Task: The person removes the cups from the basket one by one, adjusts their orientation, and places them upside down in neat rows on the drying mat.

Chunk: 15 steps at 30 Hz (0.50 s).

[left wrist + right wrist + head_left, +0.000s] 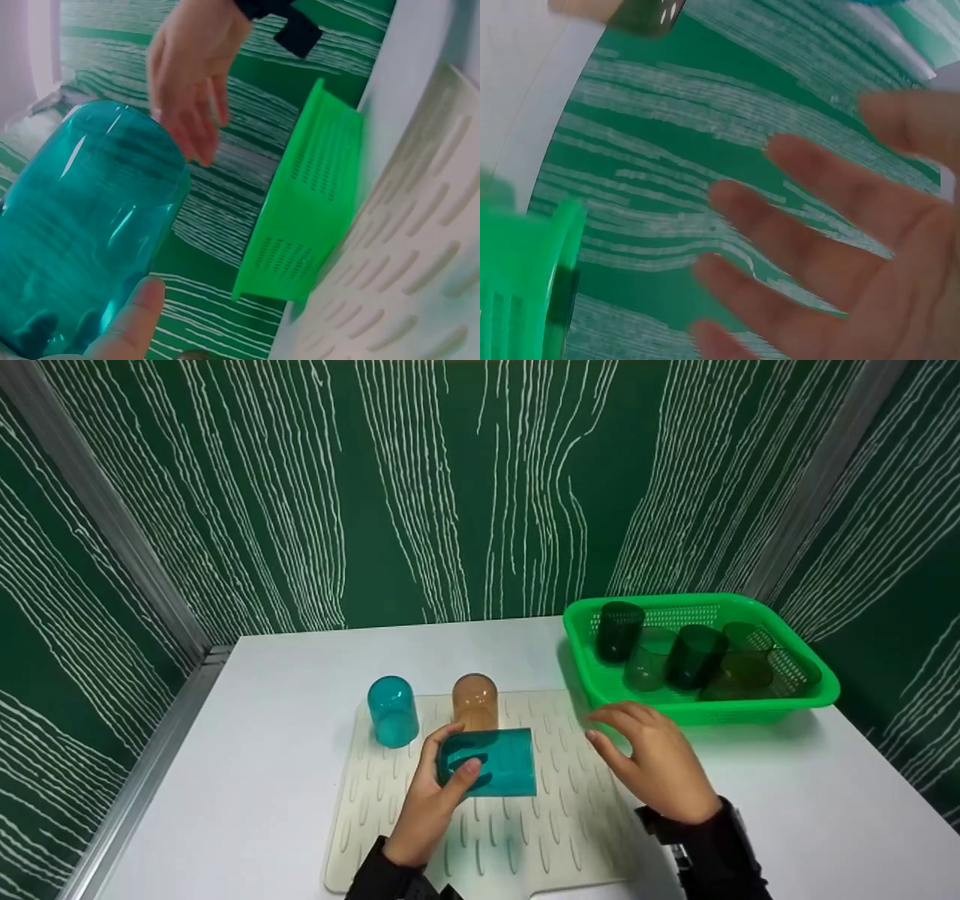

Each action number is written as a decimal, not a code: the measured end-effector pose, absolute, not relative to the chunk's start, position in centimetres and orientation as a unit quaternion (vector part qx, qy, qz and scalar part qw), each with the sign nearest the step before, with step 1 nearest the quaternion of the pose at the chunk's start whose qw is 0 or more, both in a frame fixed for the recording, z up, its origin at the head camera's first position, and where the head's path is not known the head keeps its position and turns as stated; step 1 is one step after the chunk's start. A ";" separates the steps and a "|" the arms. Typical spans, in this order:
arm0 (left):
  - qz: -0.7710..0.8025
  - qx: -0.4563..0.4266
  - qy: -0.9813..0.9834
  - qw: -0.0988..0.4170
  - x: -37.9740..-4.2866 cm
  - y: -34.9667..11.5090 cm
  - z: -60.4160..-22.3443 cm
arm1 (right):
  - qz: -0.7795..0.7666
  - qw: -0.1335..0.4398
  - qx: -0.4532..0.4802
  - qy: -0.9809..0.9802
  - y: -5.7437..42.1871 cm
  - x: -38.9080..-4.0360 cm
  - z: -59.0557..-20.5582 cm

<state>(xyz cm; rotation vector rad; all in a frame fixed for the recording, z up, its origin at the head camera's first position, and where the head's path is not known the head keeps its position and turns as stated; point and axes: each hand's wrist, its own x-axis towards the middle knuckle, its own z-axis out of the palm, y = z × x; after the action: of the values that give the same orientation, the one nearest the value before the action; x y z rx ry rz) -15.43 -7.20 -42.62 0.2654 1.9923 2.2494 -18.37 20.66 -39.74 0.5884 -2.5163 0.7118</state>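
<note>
My left hand grips a teal cup, tipped on its side above the cream drying mat. Its open end points right, and the thumb presses along its near side. In the left wrist view the see-through teal cup fills the left part. My right hand holds nothing; its fingers are spread and lightly bent between the cup and the green basket. Behind the held cup an amber cup stands upside down on the mat. Another teal cup stands upside down at the mat's back left corner.
Several dark and smoky cups sit in the green basket at the back right of the white table. Green panels with white wavy lines rise behind and beside the table, with a metal frame post at the left corner.
</note>
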 end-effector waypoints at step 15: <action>0.585 0.162 0.794 0.014 -18.8 -4.0 -40.8 | 0.213 0.158 0.149 -0.953 22.9 -19.4 -40.4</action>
<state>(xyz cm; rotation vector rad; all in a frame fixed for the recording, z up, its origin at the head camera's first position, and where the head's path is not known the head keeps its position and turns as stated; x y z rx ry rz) -18.84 -4.02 -40.76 0.5037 2.4742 1.8227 -19.36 22.90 -40.44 0.4264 -2.7242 0.6080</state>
